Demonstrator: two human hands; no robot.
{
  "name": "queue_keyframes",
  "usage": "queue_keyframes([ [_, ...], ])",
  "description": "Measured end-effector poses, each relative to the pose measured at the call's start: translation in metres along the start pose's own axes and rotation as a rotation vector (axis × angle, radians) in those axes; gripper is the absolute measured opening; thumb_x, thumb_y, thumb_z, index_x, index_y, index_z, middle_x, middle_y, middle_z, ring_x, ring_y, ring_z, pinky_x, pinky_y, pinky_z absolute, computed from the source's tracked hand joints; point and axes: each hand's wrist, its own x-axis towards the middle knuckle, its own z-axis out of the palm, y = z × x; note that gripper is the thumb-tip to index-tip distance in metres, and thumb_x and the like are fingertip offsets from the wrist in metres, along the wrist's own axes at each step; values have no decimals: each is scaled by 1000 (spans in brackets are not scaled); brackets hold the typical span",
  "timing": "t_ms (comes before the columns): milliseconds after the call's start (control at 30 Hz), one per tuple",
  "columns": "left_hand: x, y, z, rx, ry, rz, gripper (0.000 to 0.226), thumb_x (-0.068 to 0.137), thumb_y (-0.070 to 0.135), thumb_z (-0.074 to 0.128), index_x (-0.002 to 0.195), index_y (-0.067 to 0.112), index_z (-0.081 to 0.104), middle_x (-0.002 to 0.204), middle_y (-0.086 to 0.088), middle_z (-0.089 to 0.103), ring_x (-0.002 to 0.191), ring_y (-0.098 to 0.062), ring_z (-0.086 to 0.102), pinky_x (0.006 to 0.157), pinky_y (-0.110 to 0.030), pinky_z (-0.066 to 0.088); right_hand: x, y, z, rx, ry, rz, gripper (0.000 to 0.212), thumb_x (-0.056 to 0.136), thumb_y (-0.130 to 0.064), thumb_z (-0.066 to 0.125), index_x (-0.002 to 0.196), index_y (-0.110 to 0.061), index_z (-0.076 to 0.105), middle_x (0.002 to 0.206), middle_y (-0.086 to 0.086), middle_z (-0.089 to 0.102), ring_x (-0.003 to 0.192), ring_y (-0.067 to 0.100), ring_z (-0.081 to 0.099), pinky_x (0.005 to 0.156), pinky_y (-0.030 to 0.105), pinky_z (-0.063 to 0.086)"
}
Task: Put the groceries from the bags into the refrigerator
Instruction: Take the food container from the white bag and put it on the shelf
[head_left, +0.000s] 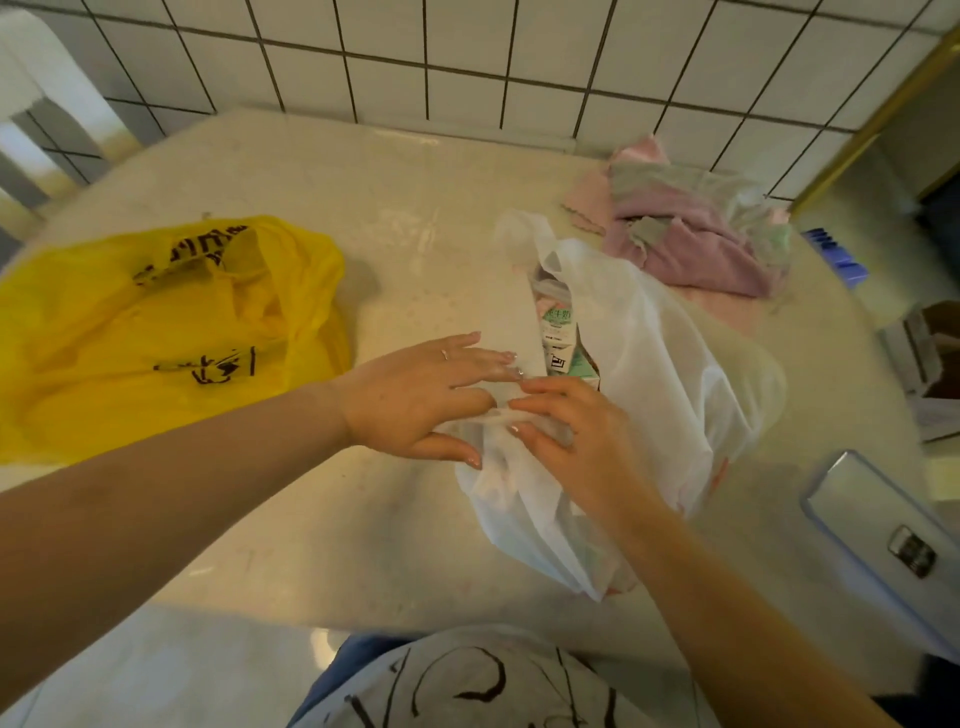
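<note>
A white plastic bag (654, 364) lies on the pale table (395, 208), right of centre. Its mouth gapes and a green-and-white milk carton (561, 343) shows inside. My left hand (421, 400) pinches the bag's near handle between thumb and fingers. From the other side, my right hand (571, 431) grips the same bunched handle, its fingertips touching the left hand's. A yellow plastic bag (156, 332) with black print sits at the left, its contents hidden.
A heap of pink and grey-green cloths (696, 228) lies at the back right. A flat silvery case with a latch (883, 540) rests at the right edge. A white tiled wall (467, 57) runs behind the table. Blue items (836, 254) sit beyond the right edge.
</note>
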Motion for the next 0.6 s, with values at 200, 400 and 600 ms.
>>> queue_keyframes([
  [200, 29, 5, 1, -232, 48, -172, 40, 94, 46, 42, 80, 17, 65, 134, -5, 55, 138, -25, 32, 113, -52, 21, -13, 0, 7, 21, 58, 284, 19, 92, -25, 56, 101, -16, 69, 128, -8, 47, 114, 4, 45, 102, 17, 32],
  [400, 54, -6, 6, -5, -275, -104, 83, 84, 64, 49, 149, 24, 16, 156, 4, 20, 145, -15, -2, 115, -42, -7, -10, -2, 18, -45, 99, 507, 53, 82, -30, 67, 127, -25, 41, 125, -5, 48, 110, 14, 50, 94, 37, 45],
  [600, 55, -11, 7, 126, 27, 147, 52, 85, 52, 53, 122, 16, 59, 105, -8, 65, 96, -25, 65, 112, -45, 6, -22, -6, 17, -343, 147, 369, 44, 86, -29, 63, 128, -21, 53, 118, 1, 59, 106, 21, 55, 90, 35, 45],
])
